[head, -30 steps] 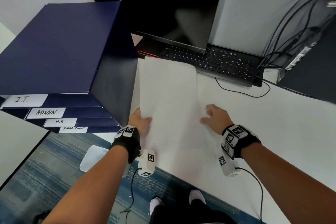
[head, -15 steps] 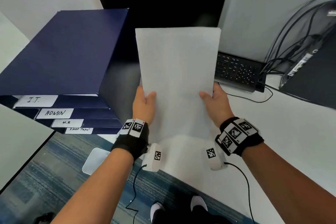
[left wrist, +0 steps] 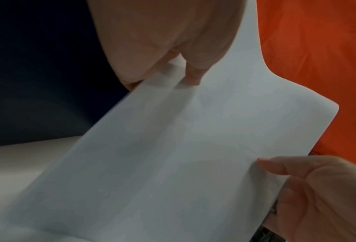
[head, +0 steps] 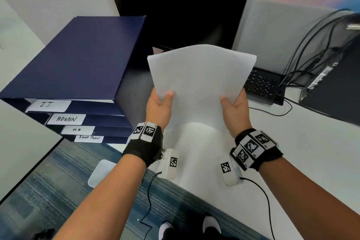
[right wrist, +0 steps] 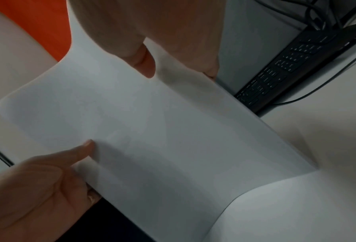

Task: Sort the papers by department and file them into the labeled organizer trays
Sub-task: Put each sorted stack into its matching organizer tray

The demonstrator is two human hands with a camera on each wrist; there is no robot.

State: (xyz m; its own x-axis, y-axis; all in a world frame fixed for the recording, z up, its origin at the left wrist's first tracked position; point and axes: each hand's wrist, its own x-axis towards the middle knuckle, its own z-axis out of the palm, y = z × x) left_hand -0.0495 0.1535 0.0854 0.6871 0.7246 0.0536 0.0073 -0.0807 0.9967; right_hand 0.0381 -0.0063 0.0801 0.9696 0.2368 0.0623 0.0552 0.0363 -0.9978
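Observation:
A plain white sheet of paper (head: 200, 84) is held up above the desk, its top edge bowed away from me. My left hand (head: 161, 101) pinches its lower left edge, thumb on the near face. My right hand (head: 233, 103) pinches the lower right edge the same way. The wrist views show the paper (left wrist: 183, 155) (right wrist: 142, 122) with both thumbs on it; no print is readable. The dark blue organizer (head: 81, 60) stands at left, with trays labelled I.T. (head: 46, 105), ADMIN (head: 66, 119), H.R (head: 77, 129) and Blank Paper (head: 88, 138). More white sheets (head: 194, 152) lie on the desk below.
A black monitor (head: 185, 6) stands behind the paper, with a black keyboard (head: 263, 84) partly hidden by the sheet. Cables (head: 311, 54) and a dark computer case (head: 341, 93) fill the right. The white desk (head: 302, 142) ends near my wrists; carpet lies below.
Both hands lifted the sheet off the desk and held it upright; its top has since bowed away and sits lower in view.

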